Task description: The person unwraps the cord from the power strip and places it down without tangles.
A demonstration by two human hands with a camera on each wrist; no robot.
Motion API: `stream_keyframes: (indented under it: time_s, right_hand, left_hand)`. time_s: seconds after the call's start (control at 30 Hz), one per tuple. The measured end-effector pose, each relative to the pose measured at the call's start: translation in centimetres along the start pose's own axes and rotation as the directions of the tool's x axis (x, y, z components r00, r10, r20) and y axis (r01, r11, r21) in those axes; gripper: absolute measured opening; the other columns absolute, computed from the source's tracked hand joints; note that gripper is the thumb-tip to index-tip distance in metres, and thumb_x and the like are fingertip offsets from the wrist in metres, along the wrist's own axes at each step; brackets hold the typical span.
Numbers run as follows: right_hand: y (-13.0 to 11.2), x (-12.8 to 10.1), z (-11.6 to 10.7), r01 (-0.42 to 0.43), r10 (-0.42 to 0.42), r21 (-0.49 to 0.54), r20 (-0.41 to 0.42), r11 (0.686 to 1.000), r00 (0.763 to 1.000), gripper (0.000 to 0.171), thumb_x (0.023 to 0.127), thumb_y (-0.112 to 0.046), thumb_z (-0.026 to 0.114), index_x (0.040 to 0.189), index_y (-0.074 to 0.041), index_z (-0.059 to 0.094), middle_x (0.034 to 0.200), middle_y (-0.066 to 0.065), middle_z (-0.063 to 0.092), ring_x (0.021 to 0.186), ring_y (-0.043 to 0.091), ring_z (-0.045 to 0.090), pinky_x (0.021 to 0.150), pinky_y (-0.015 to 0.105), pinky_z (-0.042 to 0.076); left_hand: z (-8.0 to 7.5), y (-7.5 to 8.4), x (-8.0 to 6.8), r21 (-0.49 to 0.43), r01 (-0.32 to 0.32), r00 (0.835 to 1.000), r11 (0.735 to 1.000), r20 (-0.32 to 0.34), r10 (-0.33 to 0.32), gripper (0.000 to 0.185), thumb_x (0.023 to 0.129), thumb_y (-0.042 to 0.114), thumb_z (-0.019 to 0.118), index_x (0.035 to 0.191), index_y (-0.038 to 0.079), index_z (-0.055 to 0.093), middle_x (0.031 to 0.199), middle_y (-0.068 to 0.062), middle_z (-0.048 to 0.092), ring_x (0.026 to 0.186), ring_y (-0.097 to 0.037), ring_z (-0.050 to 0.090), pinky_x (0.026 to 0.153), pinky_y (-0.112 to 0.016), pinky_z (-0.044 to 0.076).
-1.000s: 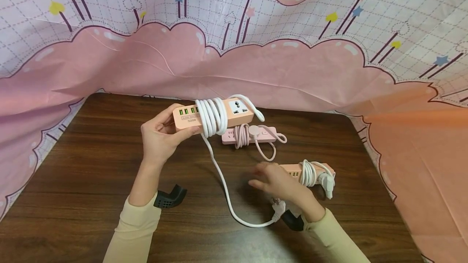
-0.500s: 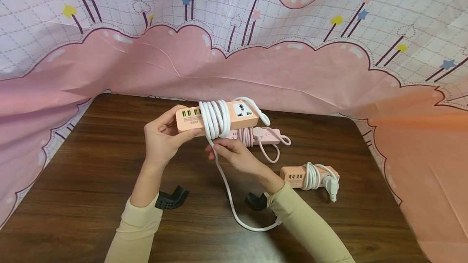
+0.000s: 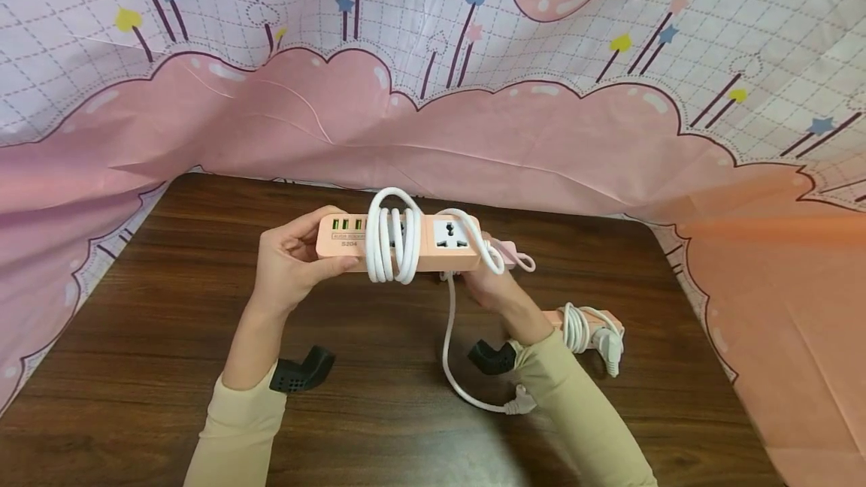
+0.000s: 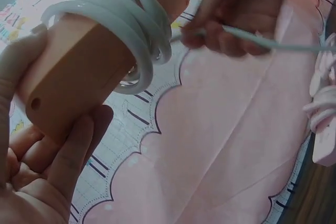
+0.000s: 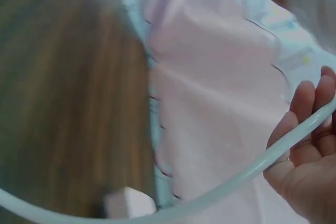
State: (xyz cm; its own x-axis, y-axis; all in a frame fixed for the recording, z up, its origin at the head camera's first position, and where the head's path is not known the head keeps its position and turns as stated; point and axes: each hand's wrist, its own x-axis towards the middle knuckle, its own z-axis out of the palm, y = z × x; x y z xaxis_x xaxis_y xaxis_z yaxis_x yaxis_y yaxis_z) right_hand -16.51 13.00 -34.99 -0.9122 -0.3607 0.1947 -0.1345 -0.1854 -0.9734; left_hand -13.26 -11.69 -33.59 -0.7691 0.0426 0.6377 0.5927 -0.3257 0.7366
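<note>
Since half a second ago the right hand [image 3: 490,288] has slid from under the coils to the right end of the peach power strip [image 3: 399,243], and the loose run of white cord [image 3: 448,337] now drops from that end rather than from the coils. Nearest the viewer, the cord's plug [image 3: 519,401] lies on the brown wooden table [image 3: 169,307] by the right sleeve [image 3: 575,404], with the cord curving up from it. A black wrist mount [image 3: 298,371] shows on the left forearm and another [image 3: 492,356] on the right. Just right of the right forearm lies a second peach strip [image 3: 588,324] bound in its own white cord, flat on the table. Higher up, the left hand [image 3: 287,261] grips the left end of the held strip — thumb along the near side, fingers curled behind — and keeps it level above the table, sockets facing up. Several white loops [image 3: 391,243] circle its middle. The right hand sits under the right end, and the wrist views show its fingers [image 4: 231,38] curled round the cord, pinching it. Beyond the held strip a pink strip [image 3: 509,252] with a pink cord peeks out on the table — mostly hidden. Farthest off hangs a pink and white patterned cloth [image 3: 433,58].
</note>
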Motion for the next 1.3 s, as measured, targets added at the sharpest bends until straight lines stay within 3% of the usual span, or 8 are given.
stream_keyframes:
  time_s: [0.17, 0.3, 0.47, 0.67, 0.8, 0.9, 1.07, 1.3]
  right_hand:
    - [-2.3, -0.2, -1.8, 0.036, -0.036, -0.005, -0.044, 0.999, 0.998, 0.006, 0.086, -0.027, 0.067, 0.089, -0.025, 0.071, 0.082, -0.005, 0.063, 0.071, 0.006, 0.056, 0.059, 0.016, 0.046]
    - [-3.7, -0.9, -2.8, 0.179, -0.189, -0.143, -0.062, 0.973, 0.98, 0.037, 0.092, 0.006, 0.048, 0.088, -0.022, 0.071, 0.079, -0.005, 0.064, 0.068, 0.008, 0.054, 0.06, 0.019, 0.045]
    - [-4.7, -2.7, -3.6, 0.39, -0.38, -0.241, 0.088, 0.889, 0.921, 0.024, 0.088, 0.008, 0.053, 0.087, -0.01, 0.07, 0.077, -0.001, 0.064, 0.067, 0.01, 0.052, 0.059, 0.021, 0.044]
    - [-4.6, -4.8, -4.1, 0.351, -0.09, -0.427, 0.522, 0.833, 0.848, 0.012, 0.086, 0.0, 0.064, 0.079, -0.009, 0.065, 0.07, -0.005, 0.056, 0.064, 0.006, 0.049, 0.053, 0.021, 0.044]
    - [-3.5, -5.3, -4.4, 0.257, 0.191, -0.6, 0.581, 0.758, 0.791, 0.013, 0.09, -0.008, 0.063, 0.077, -0.011, 0.061, 0.063, -0.007, 0.053, 0.056, 0.0, 0.047, 0.049, 0.02, 0.044]
    - [-2.5, -4.8, -4.7, 0.202, 0.261, -0.725, 0.472, 0.659, 0.842, 0.015, 0.091, -0.01, 0.06, 0.077, -0.008, 0.061, 0.057, -0.009, 0.049, 0.049, -0.001, 0.044, 0.044, 0.019, 0.041]
    - [-2.1, -3.7, -5.4, 0.034, 0.045, -0.847, 0.068, 0.53, 0.997, 0.011, 0.089, -0.008, 0.063, 0.08, -0.003, 0.066, 0.057, -0.005, 0.049, 0.052, 0.005, 0.043, 0.048, 0.022, 0.036]
    - [-4.2, -3.7, -7.1, -0.029, -0.156, -0.525, -0.306, 0.851, 0.939, 0.01, 0.092, -0.004, 0.058, 0.085, 0.001, 0.061, 0.061, 0.001, 0.047, 0.046, 0.006, 0.039, 0.039, 0.019, 0.03]
  left_hand:
    - [-0.4, -0.1, -0.2, -0.001, 0.024, 1.0, 1.0, -0.001, -0.024, 0.049, 0.06, -0.028, 0.07, 0.107, -0.019, 0.058, 0.091, -0.012, 0.069, 0.077, -0.015, 0.063, 0.061, -0.022, 0.053]
    - [-0.7, -0.1, -0.3, 0.031, 0.035, 0.999, 0.999, -0.02, -0.034, 0.052, 0.057, -0.031, 0.068, 0.107, -0.018, 0.059, 0.091, -0.01, 0.068, 0.078, -0.014, 0.063, 0.062, -0.021, 0.053]
    - [-1.1, -0.4, -0.2, 0.144, 0.034, 0.996, 0.989, -0.084, -0.022, 0.051, 0.058, -0.028, 0.072, 0.107, -0.021, 0.057, 0.091, -0.005, 0.069, 0.076, -0.011, 0.063, 0.06, -0.02, 0.053]
    - [-1.5, -0.5, 0.1, 0.123, 0.002, 0.984, 0.992, -0.177, 0.02, 0.047, 0.061, -0.029, 0.069, 0.106, -0.022, 0.057, 0.092, -0.007, 0.07, 0.077, -0.012, 0.065, 0.061, -0.018, 0.052]
    - [-1.6, -0.2, 0.3, 0.116, -0.006, 0.98, 0.993, -0.199, 0.029, 0.044, 0.063, -0.025, 0.071, 0.105, -0.019, 0.059, 0.091, -0.007, 0.07, 0.078, -0.013, 0.065, 0.061, -0.017, 0.052]
    - [-1.7, 0.2, 0.3, 0.097, 0.002, 0.982, 0.995, -0.187, 0.016, 0.043, 0.065, -0.017, 0.075, 0.106, -0.015, 0.062, 0.092, -0.007, 0.07, 0.079, -0.012, 0.065, 0.062, -0.018, 0.052]
    - [-1.8, 0.5, 0.1, 0.037, 0.025, 0.99, 0.999, -0.141, -0.019, 0.046, 0.065, -0.014, 0.078, 0.107, -0.012, 0.063, 0.094, -0.008, 0.069, 0.081, -0.013, 0.063, 0.066, -0.02, 0.053]
    - [-2.3, 0.4, 0.0, 0.033, 0.03, 0.994, 0.999, -0.104, -0.026, 0.05, 0.061, -0.023, 0.074, 0.109, -0.02, 0.057, 0.095, -0.009, 0.068, 0.081, -0.014, 0.062, 0.066, -0.021, 0.053]
